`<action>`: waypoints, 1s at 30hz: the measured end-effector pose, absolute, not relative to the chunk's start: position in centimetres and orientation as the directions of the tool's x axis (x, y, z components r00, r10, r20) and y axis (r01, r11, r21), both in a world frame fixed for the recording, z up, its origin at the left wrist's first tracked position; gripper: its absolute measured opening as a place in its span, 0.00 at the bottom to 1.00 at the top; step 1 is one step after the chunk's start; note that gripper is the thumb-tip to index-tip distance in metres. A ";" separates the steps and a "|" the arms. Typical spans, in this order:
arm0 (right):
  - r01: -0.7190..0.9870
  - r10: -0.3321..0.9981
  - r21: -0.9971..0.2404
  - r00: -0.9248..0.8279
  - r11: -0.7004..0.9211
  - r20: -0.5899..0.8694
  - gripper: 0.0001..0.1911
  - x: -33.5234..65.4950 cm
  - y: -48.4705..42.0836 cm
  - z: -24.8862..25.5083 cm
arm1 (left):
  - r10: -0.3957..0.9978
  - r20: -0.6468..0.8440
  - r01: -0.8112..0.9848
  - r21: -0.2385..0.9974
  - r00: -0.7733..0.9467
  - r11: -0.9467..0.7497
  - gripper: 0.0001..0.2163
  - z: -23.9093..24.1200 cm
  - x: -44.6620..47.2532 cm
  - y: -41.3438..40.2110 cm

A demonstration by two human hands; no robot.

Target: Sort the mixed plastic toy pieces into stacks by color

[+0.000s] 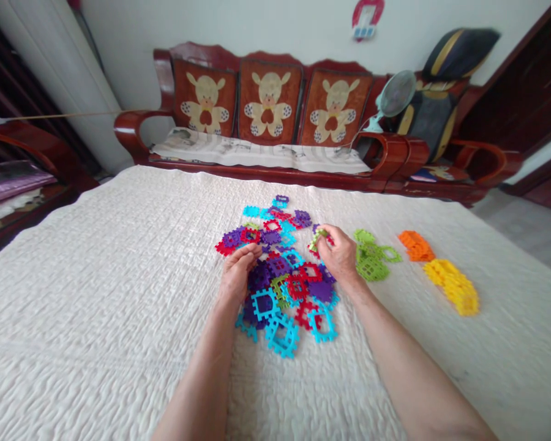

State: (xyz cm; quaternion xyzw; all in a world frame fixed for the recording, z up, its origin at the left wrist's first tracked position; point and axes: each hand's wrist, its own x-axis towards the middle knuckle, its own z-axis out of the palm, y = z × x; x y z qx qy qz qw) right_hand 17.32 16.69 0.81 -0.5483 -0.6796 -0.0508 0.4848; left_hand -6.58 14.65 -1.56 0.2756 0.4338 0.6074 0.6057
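A mixed pile of notched plastic building tiles in purple, red, light blue and some green lies in front of me. My right hand is closed at the pile's right edge, pinching a green building tile between thumb and fingers. At the left edge, my left hand has its fingertips pressed together beside purple tiles; whatever they may hold is hidden. Right of my right hand lies a group of green tiles. Farther right are stacked orange tiles and a row of yellow tiles.
The tiles rest on a quilted cream cover over a wide flat surface. Beyond its far edge stands a wooden sofa with bear-patterned cushions. A small fan stands at the sofa's right end, near a dark padded chair.
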 end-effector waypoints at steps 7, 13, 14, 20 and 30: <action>0.683 0.791 -0.664 0.206 0.306 0.577 0.13 17.9 16.9 0.5 | 0.975 -0.191 -0.488 0.866 -0.118 0.111 0.16 -1.7 -6.7 14.7; 0.904 0.830 -0.426 0.249 -0.015 0.499 0.18 23.5 17.0 1.7 | 0.973 -0.197 -0.486 0.866 -0.120 0.116 0.15 -1.7 -6.7 14.7; 0.924 0.847 -0.372 0.270 -0.093 0.458 0.19 24.4 16.9 1.8 | 0.973 -0.198 -0.487 0.866 -0.119 0.117 0.15 -1.7 -6.6 14.7; 0.910 0.866 -0.162 0.414 -0.383 0.280 0.21 27.0 16.0 2.0 | 0.973 -0.197 -0.487 0.866 -0.118 0.116 0.16 -1.3 -6.6 14.6; 0.652 0.797 -0.475 -0.562 0.591 0.220 0.26 16.9 13.6 3.6 | 0.977 -0.181 -0.489 0.866 -0.109 0.106 0.15 -1.6 -6.6 14.6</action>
